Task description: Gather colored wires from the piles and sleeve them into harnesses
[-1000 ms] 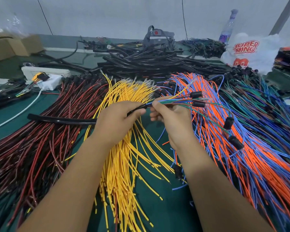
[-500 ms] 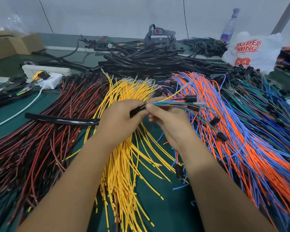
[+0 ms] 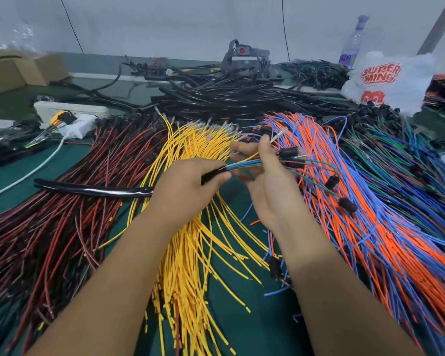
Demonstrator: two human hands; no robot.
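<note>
**Both hands on a wire bundle at the sleeve mouth**

Left hand [image 3: 190,186] curls round the black sleeve [image 3: 95,189], thumb and fingertips pinching its open end. The sleeve runs out toward 9 o'clock from the hand, lying across the red-and-black wire pile [image 3: 62,214].

Wire bundle [image 3: 244,166] (blue, green, yellow, red strands) comes out of the sleeve mouth toward 3 o'clock. Right hand [image 3: 270,191] holds it just past the mouth, thumb up over the strands and fingers curled behind. Strand ends fan out past the right hand; several carry black connector caps [image 3: 289,152], some hang lower at 4 o'clock.

Yellow wire pile [image 3: 190,265] sits under both hands, spreading toward 6 o'clock. Orange-and-blue wire pile [image 3: 370,227] lies at 3 to 5 o'clock of the hands. Green-and-blue wire pile [image 3: 409,163] is further out at 3 o'clock. Heap of black sleeves [image 3: 229,96] at 12 o'clock.

All on the green table [image 3: 254,317]. White plastic bag [image 3: 391,80] with red print at 1 o'clock, bottle [image 3: 353,42] behind it. White power strip [image 3: 70,109] at 10 o'clock, cardboard boxes [image 3: 18,73] beyond.
</note>
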